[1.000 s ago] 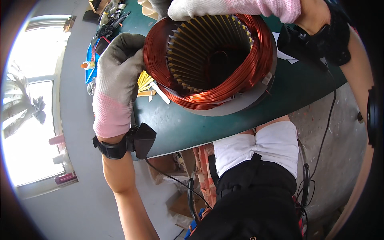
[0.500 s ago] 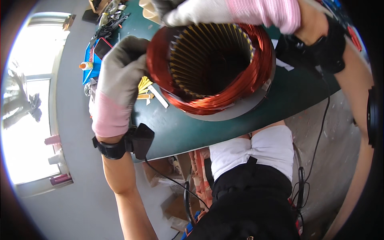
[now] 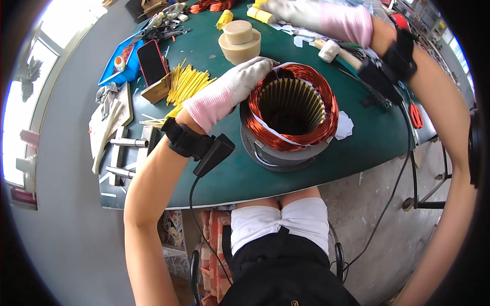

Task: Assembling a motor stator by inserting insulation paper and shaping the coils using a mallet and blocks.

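A motor stator with red copper windings and a slotted core stands on a grey round base on the green table. My gloved left hand grips the far left edge of its windings; the fingertips are partly hidden. Stretched to the far side, my gloved right hand is beside a yellow roll, with another yellow piece at its fingertips. Its fingers are blurred, so their grip is unclear. Stacked cream round blocks stand behind the stator.
Yellow strips, a phone and a blue tray lie left. Metal frame pieces sit at the near left. To the right are a white-headed mallet and red-handled scissors. Cables hang from both wrist devices.
My right hand has left the stator and reached toward the far yellow rolls. My left hand stays at the stator's left side. The view has shifted, showing more table.
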Available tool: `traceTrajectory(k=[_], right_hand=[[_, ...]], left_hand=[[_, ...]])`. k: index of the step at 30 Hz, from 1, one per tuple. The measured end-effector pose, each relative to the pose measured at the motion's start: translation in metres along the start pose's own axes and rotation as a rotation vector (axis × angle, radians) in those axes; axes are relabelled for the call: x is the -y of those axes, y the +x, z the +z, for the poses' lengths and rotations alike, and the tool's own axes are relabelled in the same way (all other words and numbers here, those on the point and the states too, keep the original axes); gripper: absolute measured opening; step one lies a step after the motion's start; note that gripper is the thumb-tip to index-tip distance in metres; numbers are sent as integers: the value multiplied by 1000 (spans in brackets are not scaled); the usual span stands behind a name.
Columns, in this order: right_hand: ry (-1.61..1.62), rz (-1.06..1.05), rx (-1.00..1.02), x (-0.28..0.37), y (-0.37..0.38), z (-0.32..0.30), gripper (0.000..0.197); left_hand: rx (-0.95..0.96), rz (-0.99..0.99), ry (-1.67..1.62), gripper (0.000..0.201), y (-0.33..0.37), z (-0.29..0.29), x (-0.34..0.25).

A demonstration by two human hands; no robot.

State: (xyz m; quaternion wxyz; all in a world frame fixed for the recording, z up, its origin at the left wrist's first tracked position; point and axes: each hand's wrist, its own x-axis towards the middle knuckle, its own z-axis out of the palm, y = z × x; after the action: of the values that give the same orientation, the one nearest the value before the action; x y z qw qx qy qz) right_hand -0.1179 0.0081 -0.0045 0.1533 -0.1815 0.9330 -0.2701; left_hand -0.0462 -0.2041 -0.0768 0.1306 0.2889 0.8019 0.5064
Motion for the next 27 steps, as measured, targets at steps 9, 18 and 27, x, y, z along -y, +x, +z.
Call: traceTrajectory(k=[9, 18, 27], right_hand=[[78, -320, 204, 28, 3, 35, 34], [80, -568, -182, -26, -4, 56, 50], [-296, -183, -413, -173, -170, 162, 38]], left_hand=[[-11, -10, 48, 45, -2, -2, 1], [-188, -4, -114, 49, -19, 12, -8], [-829, 633, 639, 20, -105, 135, -32]])
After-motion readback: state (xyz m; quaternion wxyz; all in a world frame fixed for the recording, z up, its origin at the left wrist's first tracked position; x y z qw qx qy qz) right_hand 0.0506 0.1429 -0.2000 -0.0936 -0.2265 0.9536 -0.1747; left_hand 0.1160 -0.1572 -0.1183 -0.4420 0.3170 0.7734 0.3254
